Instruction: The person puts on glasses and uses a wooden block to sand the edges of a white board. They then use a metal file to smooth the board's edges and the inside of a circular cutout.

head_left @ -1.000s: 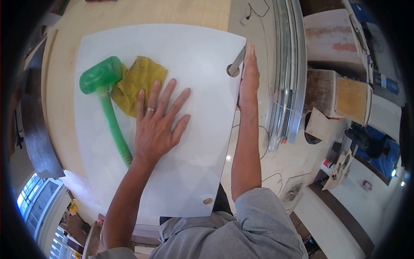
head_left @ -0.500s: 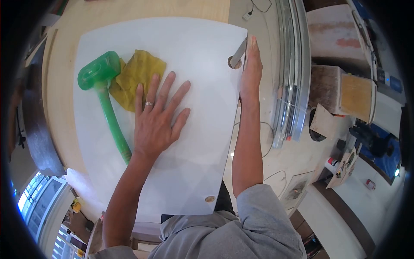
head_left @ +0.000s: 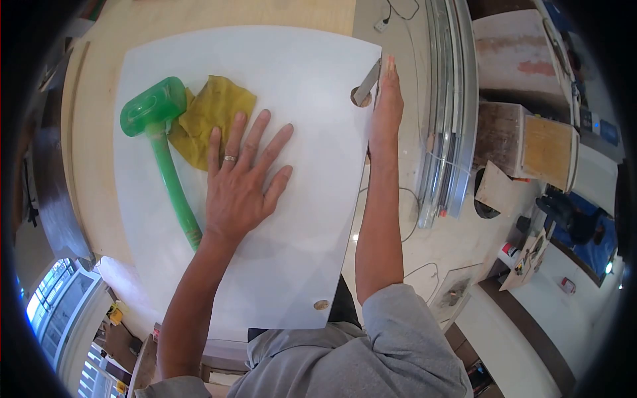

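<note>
Since one second ago: panel, mallet and cloth all sit slightly higher in view, the surroundings shifting too. Layout among them the same, and both hands hold the same pose. Against half a second ago, almost no change.

Left hand: palm down on the white panel, fingers and thumb spread wide, ring on one finger. Little and ring fingertips lie over the yellow cloth; the other fingers and thumb reach across bare panel.

Right hand: on edge along the panel's right side, fingers straight and together, pointing away from the body. Thumb hidden; cannot tell whether it pinches anything.

Panel lies on the pale wood bench, its near edge at the wearer's waist. Round hole near the far right corner, a narrow grey strip running from it toward that corner; second hole near the close right corner. Green mallet lies at left, head touching the cloth, handle slanting to the left wrist.

Labels: red-and-white container off to the right, print too small to read.
</note>
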A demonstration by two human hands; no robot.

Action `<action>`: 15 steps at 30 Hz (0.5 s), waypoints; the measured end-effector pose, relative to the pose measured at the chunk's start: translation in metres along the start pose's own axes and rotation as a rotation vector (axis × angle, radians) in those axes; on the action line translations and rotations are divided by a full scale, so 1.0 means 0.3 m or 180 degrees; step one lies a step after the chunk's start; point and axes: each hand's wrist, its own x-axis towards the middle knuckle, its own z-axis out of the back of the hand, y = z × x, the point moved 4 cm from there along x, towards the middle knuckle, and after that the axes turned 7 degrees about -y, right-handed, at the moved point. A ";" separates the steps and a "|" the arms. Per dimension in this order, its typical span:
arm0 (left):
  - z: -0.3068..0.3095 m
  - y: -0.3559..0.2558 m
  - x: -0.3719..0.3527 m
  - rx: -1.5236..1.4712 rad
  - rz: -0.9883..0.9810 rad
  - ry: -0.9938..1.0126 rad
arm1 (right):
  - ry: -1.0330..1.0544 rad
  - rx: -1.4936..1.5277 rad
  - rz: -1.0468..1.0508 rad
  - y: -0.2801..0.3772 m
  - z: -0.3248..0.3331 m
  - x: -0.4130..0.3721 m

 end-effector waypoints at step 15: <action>0.001 -0.001 0.003 -0.0044 0.0007 -0.0017 | 0.0025 0.0069 0.0020 0.002 -0.003 0.003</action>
